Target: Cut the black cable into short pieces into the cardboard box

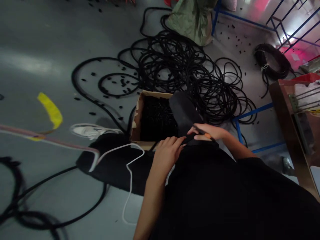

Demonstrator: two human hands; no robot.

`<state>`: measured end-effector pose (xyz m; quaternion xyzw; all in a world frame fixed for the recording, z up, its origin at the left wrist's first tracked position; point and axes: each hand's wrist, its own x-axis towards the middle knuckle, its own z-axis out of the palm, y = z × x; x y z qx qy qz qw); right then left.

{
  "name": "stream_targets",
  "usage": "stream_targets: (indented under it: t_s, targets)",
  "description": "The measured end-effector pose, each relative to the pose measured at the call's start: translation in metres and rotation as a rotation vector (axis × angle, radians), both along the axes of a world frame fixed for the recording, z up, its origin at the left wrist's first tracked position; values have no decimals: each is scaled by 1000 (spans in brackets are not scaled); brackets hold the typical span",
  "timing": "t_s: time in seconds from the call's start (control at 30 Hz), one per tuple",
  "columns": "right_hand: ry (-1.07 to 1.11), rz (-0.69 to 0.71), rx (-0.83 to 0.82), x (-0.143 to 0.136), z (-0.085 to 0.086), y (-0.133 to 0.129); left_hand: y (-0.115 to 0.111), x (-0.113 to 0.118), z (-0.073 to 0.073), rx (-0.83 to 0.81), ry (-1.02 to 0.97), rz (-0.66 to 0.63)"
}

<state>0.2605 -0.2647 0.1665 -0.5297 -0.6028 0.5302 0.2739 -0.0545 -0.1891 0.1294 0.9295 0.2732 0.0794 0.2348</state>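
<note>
My left hand (168, 150) is closed with its fingers pressed down on black hose (188, 138), low over my lap. Just to its right, my right hand (210, 131) is closed round a slim black tool with an orange part (207, 135); its exact kind is not clear. The two hands nearly meet, and the hose between them is dark and partly hidden by the fingers. Right in front of the hands stands an open cardboard box (136, 123), holding many short black pieces (158, 116).
A large tangle of black hose (172, 60) covers the floor beyond the box, with cut bits scattered round it. Another coil (271, 61) lies at right. A green sack (192, 23), a brown table (287, 133) and a white cord (130, 176) are nearby.
</note>
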Motion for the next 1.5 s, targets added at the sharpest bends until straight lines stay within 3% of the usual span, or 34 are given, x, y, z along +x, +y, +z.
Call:
stream_targets:
  t_s: [0.1, 0.17, 0.27, 0.3, 0.4, 0.5, 0.6, 0.87, 1.1, 1.33, 1.5]
  targets:
    - [12, 144, -90, -27, -22, 7, 2, -17, -13, 22, -38, 78]
    - [-20, 164, -129, -27, -29, 4, -5, -38, -28, 46, -129, 238]
    - [-45, -27, -138, -14, -34, -9, -33, -71, -57, 134, -260, 585]
    - [-32, -128, -148, -10, -35, -13, -45, -81, -67, 111, -243, 622]
    - [85, -427, -196, -3, -40, -22, -77, -97, -92, -131, 21, 443]
    - [165, -575, -222, -5, -43, -24, -92, -100, -104, -223, 354, 304]
    - [155, -600, -230, -6, -42, -22, -100, -99, -104, -228, 460, 320]
    - [145, -661, -232, 3, -30, -14, -125, -89, -96, -169, 411, 488]
    - [122, -653, -224, -2, -26, 2, -105, -69, -87, -243, 391, 545]
    - [139, -627, -287, -5, -40, 1, -75, -65, -100, -345, 358, 538]
    - [170, -594, -350, -10, -46, 0, -81, -55, -101, -373, 382, 546]
